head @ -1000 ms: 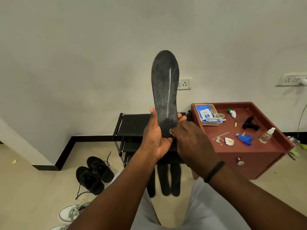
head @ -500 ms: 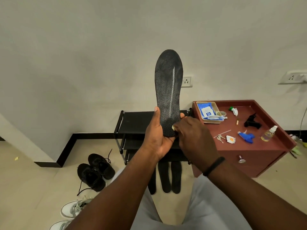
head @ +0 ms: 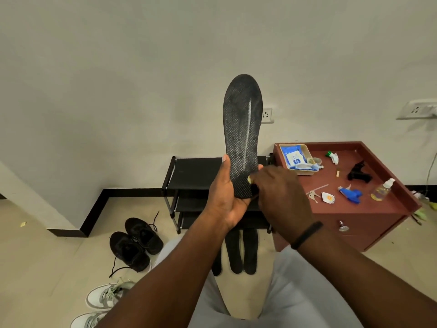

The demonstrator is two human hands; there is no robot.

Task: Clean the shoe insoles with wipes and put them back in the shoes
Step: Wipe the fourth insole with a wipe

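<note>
I hold a black textured insole [head: 242,129] upright in front of the wall, toe end up. My left hand [head: 227,197] grips its heel end from the left, thumb along the edge. My right hand [head: 281,195] pinches the heel's right edge, thumb tip on the front face; I see no wipe in it. Three more black insoles [head: 241,252] lie on the floor below my arms. A pair of black shoes [head: 136,242] sits on the floor at the left, with white sneakers [head: 106,297] nearer me. A blue wipes pack [head: 293,156] lies in a tray on the cabinet.
A black shoe rack [head: 196,171] stands against the wall behind my hands. To the right, a red-brown cabinet [head: 378,209] carries keys, a blue tool, a black object and a small spray bottle [head: 380,189]. Wall sockets sit above it.
The insole and both hands have drifted slightly to the right in view. The grips look the same.
</note>
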